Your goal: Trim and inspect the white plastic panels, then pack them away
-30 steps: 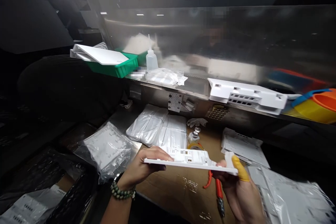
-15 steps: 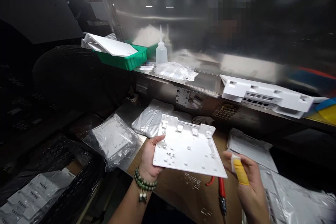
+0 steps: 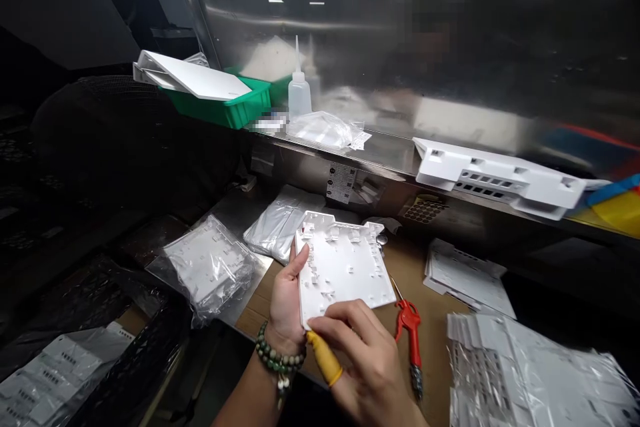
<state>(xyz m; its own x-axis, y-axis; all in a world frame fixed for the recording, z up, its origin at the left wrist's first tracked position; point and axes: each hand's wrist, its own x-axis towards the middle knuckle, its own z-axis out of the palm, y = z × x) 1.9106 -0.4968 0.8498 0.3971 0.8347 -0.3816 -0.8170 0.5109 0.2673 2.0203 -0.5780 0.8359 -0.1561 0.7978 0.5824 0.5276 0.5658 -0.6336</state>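
Observation:
A white plastic panel (image 3: pixel 345 273), with small clips and posts moulded on its face, is tilted up over the brown work surface. My left hand (image 3: pixel 289 293) grips its left edge, thumb on the face and the other fingers hidden behind. A beaded bracelet (image 3: pixel 280 350) circles that wrist. My right hand (image 3: pixel 367 353), its thumb in a yellow finger cot (image 3: pixel 324 359), pinches the panel's near left corner. A red air blow gun (image 3: pixel 413 333) lies just right of the panel.
Bagged white panels (image 3: pixel 207 260) lie at the left, a stack of wrapped panels (image 3: pixel 535 373) at the right. On the shelf stand a green bin (image 3: pixel 240 107), a squeeze bottle (image 3: pixel 300 97) and a white slotted part (image 3: pixel 495 180). A black crate (image 3: pixel 145 353) sits lower left.
My right hand has moved left from beside the panel's right edge to its near left corner. The panel has turned and tilted in my left hand. The blow gun is now more visible.

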